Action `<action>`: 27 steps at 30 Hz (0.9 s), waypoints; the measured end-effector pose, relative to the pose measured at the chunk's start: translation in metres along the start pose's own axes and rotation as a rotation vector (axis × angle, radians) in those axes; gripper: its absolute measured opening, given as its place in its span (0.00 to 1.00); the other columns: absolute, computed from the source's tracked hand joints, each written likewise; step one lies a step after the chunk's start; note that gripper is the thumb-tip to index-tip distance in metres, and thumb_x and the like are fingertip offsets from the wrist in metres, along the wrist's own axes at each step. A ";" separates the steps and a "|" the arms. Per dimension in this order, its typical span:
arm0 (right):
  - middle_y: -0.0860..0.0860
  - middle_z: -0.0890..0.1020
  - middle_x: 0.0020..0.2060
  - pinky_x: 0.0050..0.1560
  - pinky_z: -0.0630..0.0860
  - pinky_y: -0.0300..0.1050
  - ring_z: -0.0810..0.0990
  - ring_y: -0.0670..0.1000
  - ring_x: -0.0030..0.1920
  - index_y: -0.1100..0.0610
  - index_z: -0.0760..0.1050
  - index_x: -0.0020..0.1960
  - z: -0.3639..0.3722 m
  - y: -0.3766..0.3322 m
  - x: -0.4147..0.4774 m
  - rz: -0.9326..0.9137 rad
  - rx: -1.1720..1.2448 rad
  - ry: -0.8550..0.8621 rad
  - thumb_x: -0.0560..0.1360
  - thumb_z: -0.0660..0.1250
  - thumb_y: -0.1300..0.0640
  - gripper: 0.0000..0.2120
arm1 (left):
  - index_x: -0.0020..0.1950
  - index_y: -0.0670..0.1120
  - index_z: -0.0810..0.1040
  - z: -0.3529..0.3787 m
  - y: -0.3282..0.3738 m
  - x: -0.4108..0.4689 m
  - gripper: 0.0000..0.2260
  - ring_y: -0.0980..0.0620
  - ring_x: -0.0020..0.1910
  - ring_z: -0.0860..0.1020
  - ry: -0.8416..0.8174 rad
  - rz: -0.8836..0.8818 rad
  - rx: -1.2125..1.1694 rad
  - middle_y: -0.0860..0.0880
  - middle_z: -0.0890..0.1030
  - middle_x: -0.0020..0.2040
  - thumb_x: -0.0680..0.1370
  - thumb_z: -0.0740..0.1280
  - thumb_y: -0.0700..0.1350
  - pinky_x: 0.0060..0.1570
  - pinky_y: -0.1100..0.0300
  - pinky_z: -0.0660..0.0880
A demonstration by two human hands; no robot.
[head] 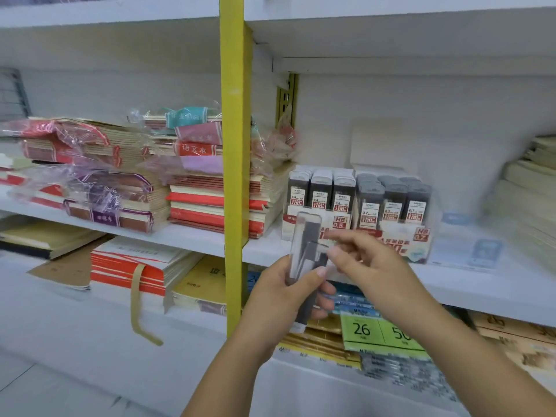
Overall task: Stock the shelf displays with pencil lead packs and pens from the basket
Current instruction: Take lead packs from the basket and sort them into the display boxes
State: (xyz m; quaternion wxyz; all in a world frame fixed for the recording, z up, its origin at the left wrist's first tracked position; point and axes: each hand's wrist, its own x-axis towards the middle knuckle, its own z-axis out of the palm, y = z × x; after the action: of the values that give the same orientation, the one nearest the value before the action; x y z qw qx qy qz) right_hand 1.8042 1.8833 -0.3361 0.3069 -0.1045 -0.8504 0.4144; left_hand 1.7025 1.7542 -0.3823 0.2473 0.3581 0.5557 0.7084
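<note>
The left hand (282, 293) curls its fingers round the lower half of an upright stack of pencil lead packs (305, 227). The right hand (373, 266), just beside it, pinches one dark pack (314, 251) on the stack between thumb and forefinger (blurred). Just beyond both hands, two display boxes (358, 206) stand on the shelf (466, 284)

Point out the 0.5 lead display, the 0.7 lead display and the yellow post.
0.5 lead display (339, 221): head view, red HB label.
0.7 lead display (421, 234): head view, red HB label.
yellow post (233, 130): head view, front face.
</note>
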 end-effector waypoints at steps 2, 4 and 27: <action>0.40 0.84 0.43 0.44 0.74 0.30 0.80 0.39 0.44 0.42 0.81 0.51 0.005 0.011 -0.009 0.068 0.114 -0.016 0.76 0.69 0.50 0.05 | 0.51 0.58 0.82 0.005 -0.001 -0.007 0.03 0.50 0.38 0.85 -0.041 -0.019 0.041 0.46 0.87 0.43 0.79 0.69 0.50 0.38 0.59 0.82; 0.44 0.84 0.37 0.39 0.75 0.33 0.81 0.43 0.38 0.47 0.82 0.49 0.002 0.013 -0.012 0.096 0.178 0.005 0.77 0.68 0.53 0.04 | 0.53 0.57 0.82 0.008 -0.001 -0.015 0.05 0.50 0.40 0.85 -0.056 -0.056 0.061 0.46 0.86 0.44 0.78 0.68 0.53 0.39 0.59 0.82; 0.40 0.82 0.46 0.41 0.79 0.39 0.83 0.45 0.44 0.38 0.79 0.49 -0.031 0.027 -0.043 0.133 0.105 -0.131 0.71 0.72 0.64 0.20 | 0.55 0.46 0.75 0.009 -0.011 -0.021 0.10 0.49 0.49 0.86 0.156 -0.101 -0.040 0.48 0.87 0.48 0.77 0.73 0.41 0.41 0.59 0.83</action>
State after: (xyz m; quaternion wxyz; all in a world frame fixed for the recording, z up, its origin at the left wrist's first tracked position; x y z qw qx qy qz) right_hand 1.8549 1.9021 -0.3614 0.2277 -0.1170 -0.8369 0.4838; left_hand 1.7226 1.7468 -0.3971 0.2459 0.2684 0.5763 0.7317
